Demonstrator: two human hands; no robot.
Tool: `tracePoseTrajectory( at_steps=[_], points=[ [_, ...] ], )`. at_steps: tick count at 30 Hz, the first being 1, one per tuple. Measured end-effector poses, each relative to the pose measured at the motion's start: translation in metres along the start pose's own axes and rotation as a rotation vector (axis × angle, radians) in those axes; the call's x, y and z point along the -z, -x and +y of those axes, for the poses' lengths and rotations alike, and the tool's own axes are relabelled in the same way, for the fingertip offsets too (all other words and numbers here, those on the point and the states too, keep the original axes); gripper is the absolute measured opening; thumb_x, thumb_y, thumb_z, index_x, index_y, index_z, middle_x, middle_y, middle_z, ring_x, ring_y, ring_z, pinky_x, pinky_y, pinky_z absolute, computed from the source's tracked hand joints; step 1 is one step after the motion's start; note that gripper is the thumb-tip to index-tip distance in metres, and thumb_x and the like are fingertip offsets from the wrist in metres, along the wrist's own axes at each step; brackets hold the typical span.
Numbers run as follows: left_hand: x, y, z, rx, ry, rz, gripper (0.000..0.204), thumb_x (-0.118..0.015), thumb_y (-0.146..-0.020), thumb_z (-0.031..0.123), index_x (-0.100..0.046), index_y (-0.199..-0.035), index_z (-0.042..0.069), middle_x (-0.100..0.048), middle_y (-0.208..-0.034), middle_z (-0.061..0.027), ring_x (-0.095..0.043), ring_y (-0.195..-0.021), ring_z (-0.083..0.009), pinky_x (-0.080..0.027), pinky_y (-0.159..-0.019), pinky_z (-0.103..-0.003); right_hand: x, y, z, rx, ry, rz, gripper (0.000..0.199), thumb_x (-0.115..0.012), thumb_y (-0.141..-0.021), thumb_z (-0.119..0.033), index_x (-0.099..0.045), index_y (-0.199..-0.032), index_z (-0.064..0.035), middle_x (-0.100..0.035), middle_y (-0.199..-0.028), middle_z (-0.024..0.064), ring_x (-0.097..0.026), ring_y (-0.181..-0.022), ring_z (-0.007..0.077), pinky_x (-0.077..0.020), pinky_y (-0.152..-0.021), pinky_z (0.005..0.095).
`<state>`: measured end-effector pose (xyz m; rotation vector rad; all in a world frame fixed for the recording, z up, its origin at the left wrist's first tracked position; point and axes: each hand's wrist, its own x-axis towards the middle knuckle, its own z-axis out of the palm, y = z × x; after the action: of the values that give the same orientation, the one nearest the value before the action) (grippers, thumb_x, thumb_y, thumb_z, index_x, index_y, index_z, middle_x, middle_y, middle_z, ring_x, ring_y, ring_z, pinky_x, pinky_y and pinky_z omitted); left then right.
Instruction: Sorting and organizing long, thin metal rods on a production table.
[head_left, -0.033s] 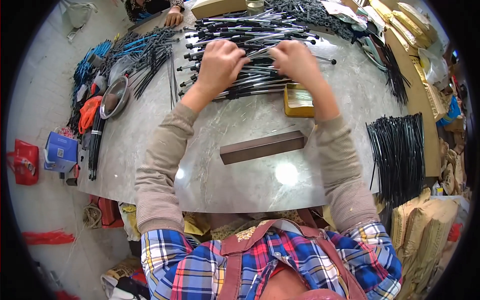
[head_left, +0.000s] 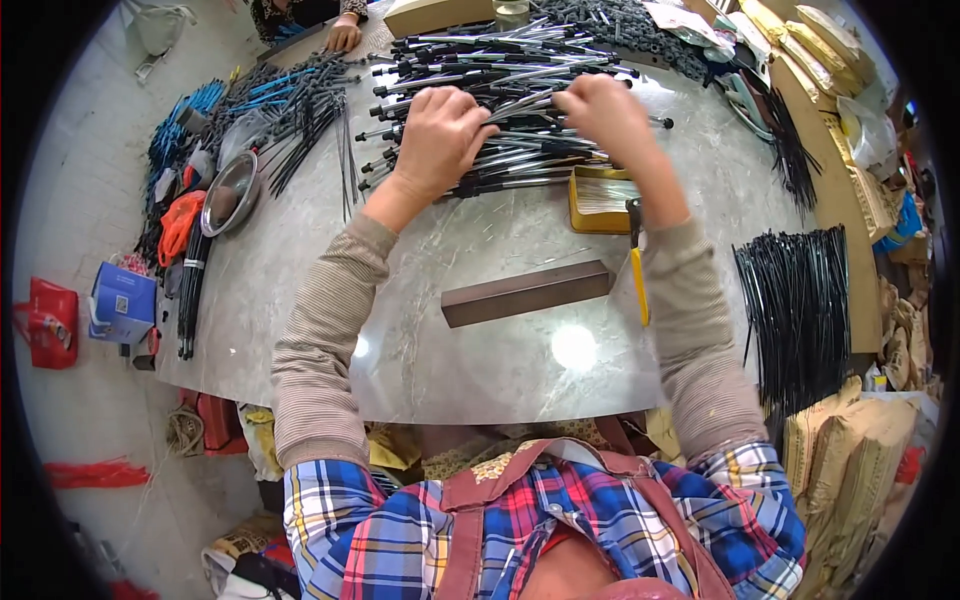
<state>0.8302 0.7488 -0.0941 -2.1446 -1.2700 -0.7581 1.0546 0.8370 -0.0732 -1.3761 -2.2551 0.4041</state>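
Over a pile of silver rods with black ends (head_left: 430, 75), both my hands are raised close together. My left hand (head_left: 438, 140) has curled fingers, with thumb and forefinger pressed together; what they pinch is too small to make out. Facing it, my right hand (head_left: 608, 115) is slightly blurred, its fingers bent together, and I cannot make out what is in them. Below my right hand sits a yellow box (head_left: 598, 226) holding thin pale strips. A tool with a yellow handle and black head (head_left: 640, 285) lies beside my right forearm. Nearer me rests a brown rectangular bar (head_left: 530, 294).
A metal bowl (head_left: 230, 193) stands at the left near grey and blue parts (head_left: 270, 92). Bundled black strips (head_left: 795, 310) lie at the right edge. A co-worker's hand (head_left: 344, 33) rests at the far left. Paper sacks (head_left: 850, 450) stand at the lower right.
My right hand has shifted right and slightly away from my left hand. The yellow-handled tool beside the forearm has come into sight. My left hand has barely moved.
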Motion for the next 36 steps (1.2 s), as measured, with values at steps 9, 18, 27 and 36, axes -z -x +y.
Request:
tracePoseTrajectory(
  at_steps=[9,18,27,36],
  points=[
    [-0.008,0.039,-0.039,0.129,-0.163,0.102,0.019,-0.068,-0.082,0.014,-0.073,-0.100,0.014,-0.063,-0.093,-0.0010,-0.057,-0.098,-0.0222,-0.042,-0.088,-0.037,-0.025,-0.036,0.130,0.227,0.387,0.082,0.021,-0.050,-0.091,-0.010,-0.060,-0.110,-0.0087,-0.064,-0.100,0.0156,-0.060,-0.100,0.0359,-0.0478,-0.085,0.0453],
    [-0.015,0.047,-0.020,0.268,-0.298,0.027,0.037,-0.070,-0.081,0.031,-0.068,-0.109,0.006,-0.056,-0.120,-0.0085,-0.047,-0.117,-0.0268,-0.034,-0.098,-0.044,0.013,-0.025,0.127,0.433,0.234,0.209,0.015,-0.052,-0.093,-0.013,-0.058,-0.106,-0.0088,-0.063,-0.100,0.0128,-0.061,-0.097,0.0339,-0.0490,-0.079,0.0425],
    [-0.041,0.038,0.002,0.186,-0.376,-0.213,0.042,-0.070,-0.081,0.035,-0.065,-0.110,0.004,-0.049,-0.131,-0.0106,-0.041,-0.125,-0.0284,-0.028,-0.105,-0.045,0.020,-0.054,0.048,0.538,0.152,0.374,0.018,-0.054,-0.096,-0.023,-0.063,-0.108,-0.0129,-0.068,-0.098,0.0096,-0.064,-0.093,0.0292,-0.0497,-0.075,0.0384],
    [-0.046,0.023,-0.001,0.389,-0.257,-0.017,0.042,-0.069,-0.082,0.032,-0.063,-0.112,0.003,-0.053,-0.126,-0.0157,-0.041,-0.126,-0.0314,-0.027,-0.105,-0.054,-0.026,-0.072,0.036,0.625,0.240,0.214,0.019,-0.056,-0.096,-0.026,-0.065,-0.108,-0.0138,-0.066,-0.099,0.0065,-0.063,-0.096,0.0251,-0.0474,-0.085,0.0383]
  ],
)
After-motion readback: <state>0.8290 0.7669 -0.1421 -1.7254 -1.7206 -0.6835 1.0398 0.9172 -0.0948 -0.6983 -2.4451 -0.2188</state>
